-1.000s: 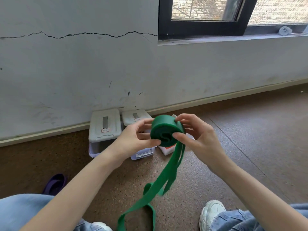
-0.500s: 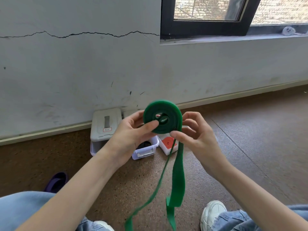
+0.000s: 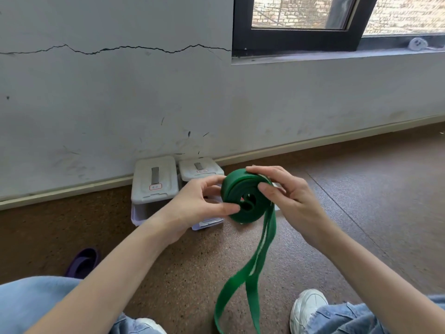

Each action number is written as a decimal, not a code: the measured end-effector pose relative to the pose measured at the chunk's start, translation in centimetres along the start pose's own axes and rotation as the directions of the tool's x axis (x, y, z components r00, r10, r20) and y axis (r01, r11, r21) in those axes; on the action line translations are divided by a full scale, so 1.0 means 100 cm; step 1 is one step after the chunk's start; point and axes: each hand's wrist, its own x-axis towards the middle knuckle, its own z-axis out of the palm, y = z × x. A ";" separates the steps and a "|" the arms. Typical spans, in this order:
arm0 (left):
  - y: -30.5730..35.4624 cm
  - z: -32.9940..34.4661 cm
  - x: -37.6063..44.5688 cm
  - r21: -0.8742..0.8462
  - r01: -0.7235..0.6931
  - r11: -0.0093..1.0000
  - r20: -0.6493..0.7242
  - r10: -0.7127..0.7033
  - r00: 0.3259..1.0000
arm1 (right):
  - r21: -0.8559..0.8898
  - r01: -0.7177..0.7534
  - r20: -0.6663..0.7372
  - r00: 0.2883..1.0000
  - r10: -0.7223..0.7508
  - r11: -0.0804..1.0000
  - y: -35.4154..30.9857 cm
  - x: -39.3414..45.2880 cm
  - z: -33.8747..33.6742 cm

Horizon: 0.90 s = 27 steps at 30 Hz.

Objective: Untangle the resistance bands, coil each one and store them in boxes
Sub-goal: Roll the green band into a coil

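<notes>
The person sits on the floor (image 3: 361, 213) and holds a partly wound green resistance band (image 3: 248, 196) in the air between both hands, in front of the boxes by the wall. The left hand (image 3: 197, 206) pinches the coil from its left side, thumb on the near face and fingers behind. The right hand (image 3: 286, 191) curls over the top and right rim, fingertips pressing the outer wrap. The coil's open centre faces the camera, so its axis points roughly toward the person. The loose tail (image 3: 255, 266) leaves the coil's right side, just under the right hand, and hangs down as a doubled strip between the knees toward the near edge of the floor. Judging by that, the right hand is the nearer one for feeding the next turn.

Behind the hands two lidded white boxes (image 3: 155, 182) stand against the wall (image 3: 120, 104); another box is mostly hidden by the hands. A purple band (image 3: 83, 262) lies on the floor at left, well apart. Nothing blocks the hanging tail.
</notes>
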 end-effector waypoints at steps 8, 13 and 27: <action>0.005 -0.004 0.005 -0.358 -0.135 0.924 -0.119 0.099 0.988 | 0.193 -0.043 -0.141 0.988 0.071 0.980 0.002 0.001 0.001; -0.001 0.003 0.004 -0.422 -0.096 0.901 -0.109 0.055 0.993 | 0.271 -0.059 -0.108 0.990 0.092 0.961 0.001 0.000 0.001; -0.002 -0.003 -0.001 -0.070 -0.091 0.993 -0.063 0.086 0.994 | 0.011 0.036 0.034 0.999 -0.036 0.999 -0.006 0.002 -0.008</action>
